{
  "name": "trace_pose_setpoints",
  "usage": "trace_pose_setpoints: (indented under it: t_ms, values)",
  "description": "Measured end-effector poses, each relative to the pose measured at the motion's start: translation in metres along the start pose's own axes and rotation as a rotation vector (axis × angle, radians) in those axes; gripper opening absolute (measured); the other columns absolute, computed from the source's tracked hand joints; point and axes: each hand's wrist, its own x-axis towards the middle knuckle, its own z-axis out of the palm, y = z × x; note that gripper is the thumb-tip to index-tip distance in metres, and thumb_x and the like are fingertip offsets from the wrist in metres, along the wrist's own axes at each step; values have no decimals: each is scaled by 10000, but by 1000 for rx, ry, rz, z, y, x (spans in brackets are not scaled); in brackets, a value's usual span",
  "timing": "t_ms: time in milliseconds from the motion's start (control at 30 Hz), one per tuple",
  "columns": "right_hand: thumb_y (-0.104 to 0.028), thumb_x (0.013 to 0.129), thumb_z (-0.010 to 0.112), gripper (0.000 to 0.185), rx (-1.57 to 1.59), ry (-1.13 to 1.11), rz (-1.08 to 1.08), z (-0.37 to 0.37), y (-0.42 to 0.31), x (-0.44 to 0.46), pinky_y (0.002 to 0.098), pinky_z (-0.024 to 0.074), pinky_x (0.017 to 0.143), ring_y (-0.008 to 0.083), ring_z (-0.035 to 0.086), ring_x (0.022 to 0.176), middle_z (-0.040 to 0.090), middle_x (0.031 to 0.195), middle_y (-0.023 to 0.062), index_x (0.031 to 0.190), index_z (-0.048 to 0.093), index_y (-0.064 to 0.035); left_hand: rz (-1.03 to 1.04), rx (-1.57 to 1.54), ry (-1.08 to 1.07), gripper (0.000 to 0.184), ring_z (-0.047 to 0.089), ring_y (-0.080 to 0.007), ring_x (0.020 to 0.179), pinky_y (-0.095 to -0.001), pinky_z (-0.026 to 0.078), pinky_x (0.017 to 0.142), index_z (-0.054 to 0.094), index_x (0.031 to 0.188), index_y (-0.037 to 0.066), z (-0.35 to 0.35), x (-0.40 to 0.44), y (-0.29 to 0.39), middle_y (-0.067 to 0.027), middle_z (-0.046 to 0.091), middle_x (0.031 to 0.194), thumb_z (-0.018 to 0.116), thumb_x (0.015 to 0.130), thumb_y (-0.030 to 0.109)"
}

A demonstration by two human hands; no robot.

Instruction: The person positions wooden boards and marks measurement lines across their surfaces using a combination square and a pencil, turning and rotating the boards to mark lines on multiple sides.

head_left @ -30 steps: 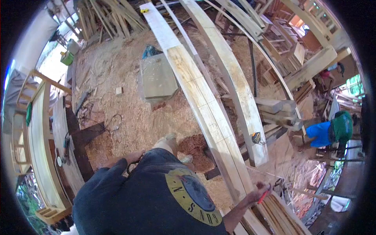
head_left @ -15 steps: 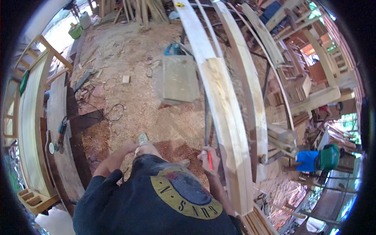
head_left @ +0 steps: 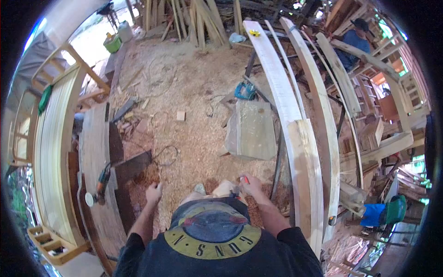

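Note:
My right hand [head_left: 251,185] is closed around a red pencil [head_left: 246,180], in front of my right leg. To its right runs a long pale plank [head_left: 272,74] with a shorter board [head_left: 306,161] lying on its near part. My left hand [head_left: 154,193] hangs low over the sawdust floor with its fingers curled; whether anything is inside cannot be made out. Nearest to that hand, on the left, is a thick wooden slab [head_left: 99,138] with an angle grinder [head_left: 102,179] resting on it.
A square wooden block [head_left: 251,130] stands ahead, with a blue power tool [head_left: 245,91] behind it. A yellow tape measure [head_left: 254,33] lies at the plank's far end. A cable [head_left: 167,156] loops on the floor. One person [head_left: 353,46] is at the back right.
My view has turned, so the planks, block and floor appear farther right and lower. My left hand has moved away from my body; my right hand still holds the red pencil.

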Motion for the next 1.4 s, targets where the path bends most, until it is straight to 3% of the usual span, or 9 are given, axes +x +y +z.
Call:
trace_pose_setpoints:
  t_ms: [133, 333, 433, 633, 733, 833, 1167, 1333, 1400]
  values:
    - [-159, 1000, 582, 152, 230, 76, 163, -12, 12, 51, 344, 559, 617, 151, 682, 665, 675, 760, 94, 1103, 664, -81, -51, -177, -121, 254, 693, -160, 655, -333, 564, 646, 725, 965, 51, 15, -5, -19, -74, 732, 774, 636, 930, 286]
    - [-94, 948, 607, 142, 195, 487, -69, -35, 21, 148, 327, 552, 611, 151, 669, 648, 660, 736, 70, 1076, 656, -55, 57, -267, -239, 259, 711, -152, 731, -319, 571, 682, 711, 1006, 7, -34, 34, 81, -86, 746, 851, 644, 951, 251]
    - [-40, 945, 571, 156, 69, 721, -222, -63, 12, 218, 318, 539, 630, 148, 673, 698, 660, 729, 85, 1063, 669, -62, 408, -196, -181, 253, 713, -159, 743, -315, 566, 701, 703, 1039, 4, -63, 126, 136, -108, 751, 892, 648, 960, 238]
    - [-121, 885, 629, 220, 443, 1074, -16, -184, -42, 373, 352, 537, 781, 238, 638, 1073, 647, 1115, 180, 1092, 663, -57, 785, -43, -49, 245, 705, -155, 794, -316, 551, 742, 693, 1064, 18, -171, 230, 478, -89, 736, 851, 649, 962, 237]
    - [-174, 861, 635, 353, -428, 1261, 90, -233, -16, 430, 501, 429, 1021, 353, 537, 1241, 612, 1243, 191, 1183, 620, -28, 912, 80, -56, 245, 703, -185, 774, -326, 548, 739, 697, 1073, 46, -165, 278, 600, -102, 725, 836, 657, 957, 257]
    - [-164, 847, 627, 468, -467, 1217, 255, -256, -11, 471, 585, 275, 1127, 415, 434, 1344, 608, 1285, 198, 1287, 561, -19, 1026, 265, -88, 240, 702, -205, 768, -337, 548, 729, 698, 1075, 55, -142, 293, 676, -105, 717, 837, 658, 957, 260]
    - [-210, 872, 606, 525, -449, 1239, 325, -257, -11, 479, 563, 293, 1132, 396, 464, 1362, 645, 1265, 158, 1371, 557, -52, 1192, 271, -298, 297, 682, -233, 753, -375, 537, 707, 692, 1086, 50, -52, 371, 852, -146, 699, 845, 660, 949, 311]
    - [-176, 861, 647, 471, -430, 1276, 349, -251, 4, 485, 548, 323, 1121, 392, 534, 1305, 674, 1243, 129, 1321, 615, -77, 1259, 52, -367, 258, 648, -177, 648, -343, 519, 640, 683, 949, 49, 10, 435, 1025, -73, 660, 699, 623, 949, 300]
    - [-155, 845, 666, 429, -366, 1373, 332, -253, -8, 491, 557, 356, 1103, 392, 563, 1280, 680, 1258, 129, 1269, 662, -97, 1145, -168, -571, 245, 638, -138, 643, -305, 508, 607, 681, 954, 40, 53, 484, 1104, -49, 677, 747, 625, 945, 278]
